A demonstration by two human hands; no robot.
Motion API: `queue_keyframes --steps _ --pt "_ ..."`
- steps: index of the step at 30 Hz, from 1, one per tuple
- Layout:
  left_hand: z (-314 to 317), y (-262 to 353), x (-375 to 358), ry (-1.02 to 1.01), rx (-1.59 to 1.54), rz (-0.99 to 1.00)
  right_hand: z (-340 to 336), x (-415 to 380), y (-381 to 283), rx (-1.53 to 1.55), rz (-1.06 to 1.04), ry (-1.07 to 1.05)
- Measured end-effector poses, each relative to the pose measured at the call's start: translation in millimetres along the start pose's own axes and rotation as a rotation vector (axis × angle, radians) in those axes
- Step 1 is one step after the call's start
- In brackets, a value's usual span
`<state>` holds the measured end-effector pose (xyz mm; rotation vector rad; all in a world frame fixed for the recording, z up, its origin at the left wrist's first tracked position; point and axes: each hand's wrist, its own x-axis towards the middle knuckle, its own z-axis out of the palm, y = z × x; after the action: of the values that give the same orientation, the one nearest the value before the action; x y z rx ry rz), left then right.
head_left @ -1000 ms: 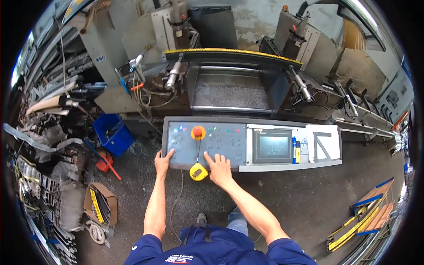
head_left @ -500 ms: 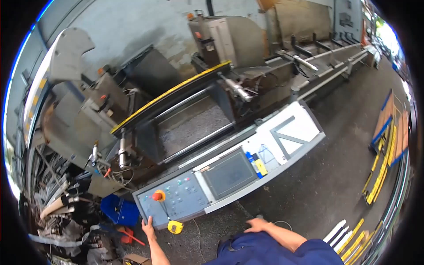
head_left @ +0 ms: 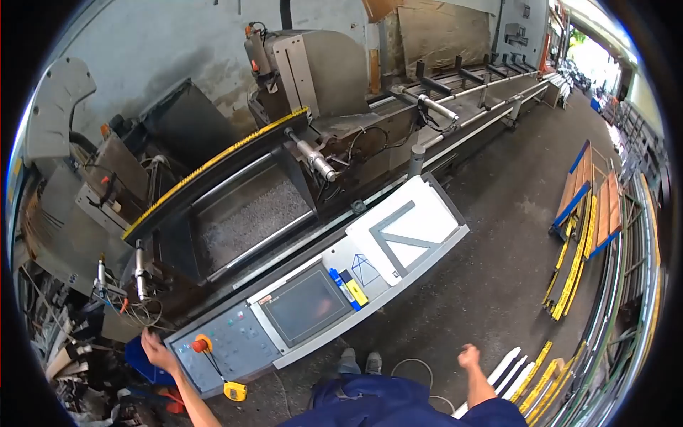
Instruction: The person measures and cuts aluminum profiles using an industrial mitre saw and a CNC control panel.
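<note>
My left hand (head_left: 158, 351) is raised beside the left end of the grey control console (head_left: 238, 356), fingers extended and apparently holding nothing. Close by on the console is a red emergency stop button (head_left: 200, 344). A yellow tape measure (head_left: 235, 391) hangs at the front edge on a dark cord. Over the floor to the right, away from the console, my right hand (head_left: 469, 356) has its fingers curled closed, with no object showing in it. A screen (head_left: 306, 304), a blue marker (head_left: 343, 288), a yellow object (head_left: 356, 292) and a dark angled metal piece (head_left: 388, 238) are along the console.
Behind the console stands a sawing machine with a yellow-striped bar (head_left: 220, 167) and a chip-filled trough (head_left: 260, 219). A roller conveyor (head_left: 491, 92) runs back right. Yellow bars (head_left: 575, 267) and a wooden-topped rack (head_left: 578, 186) stand right. A blue bin (head_left: 147, 366) and scrap lie left.
My left hand has left the console's corner and lifted slightly beyond it. My right hand has swung right, away from my body, and its fingers have curled. The view has turned rightward.
</note>
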<state>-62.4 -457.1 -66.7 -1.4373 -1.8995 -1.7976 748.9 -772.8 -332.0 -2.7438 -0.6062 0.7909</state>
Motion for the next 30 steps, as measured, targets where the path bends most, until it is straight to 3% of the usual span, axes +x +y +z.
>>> queue_keyframes --steps 1,3,4,6,7,9,11,12,14,16,19,22,24,28,30 --pt "20 0 15 -0.079 0.067 0.026 16 -5 1 0.046 -0.007 -0.064" --pt "78 21 30 -0.154 -0.198 -0.028 45 -35 -6 0.137 -0.03 -0.164" --pt "100 29 38 -0.204 -0.016 0.167 58 -56 -15 0.134 -0.067 -0.208" --pt "145 73 38 -0.351 -0.104 -0.01 86 -94 -26 0.15 -0.094 -0.349" --pt "167 72 40 -0.419 -0.222 0.07 106 -110 -26 0.14 -0.07 -0.435" --pt "207 101 38 -0.472 -0.307 0.01 174 -105 23 0.397 -0.062 -0.591" --pt "245 68 49 -0.574 -0.317 0.045 180 -122 21 0.6 -0.013 -0.621" --pt "269 41 59 -0.639 -0.273 0.112 146 -133 -2 0.436 0.122 -0.494" --pt "310 34 70 -0.676 -0.373 -0.15 111 -151 -28 0.222 0.298 -0.32" --pt "341 49 82 -0.697 -0.442 -0.351 67 -167 -69 0.3 0.421 -0.326" --pt "398 17 116 -0.785 -0.562 -0.607 128 -142 -3 0.319 0.32 -0.263" --pt "444 -12 155 -0.721 -0.764 -0.909 122 -160 -41 0.335 0.246 -0.252" --pt "472 -37 178 -0.57 -0.844 -1.109 87 -184 -110 0.257 0.228 -0.272" --pt "482 -43 188 -0.57 -0.781 -1.077 112 -195 -132 0.223 0.121 -0.396" --pt "468 -34 179 -0.833 -0.708 -0.938 119 -199 -129 0.238 0.084 -0.455"
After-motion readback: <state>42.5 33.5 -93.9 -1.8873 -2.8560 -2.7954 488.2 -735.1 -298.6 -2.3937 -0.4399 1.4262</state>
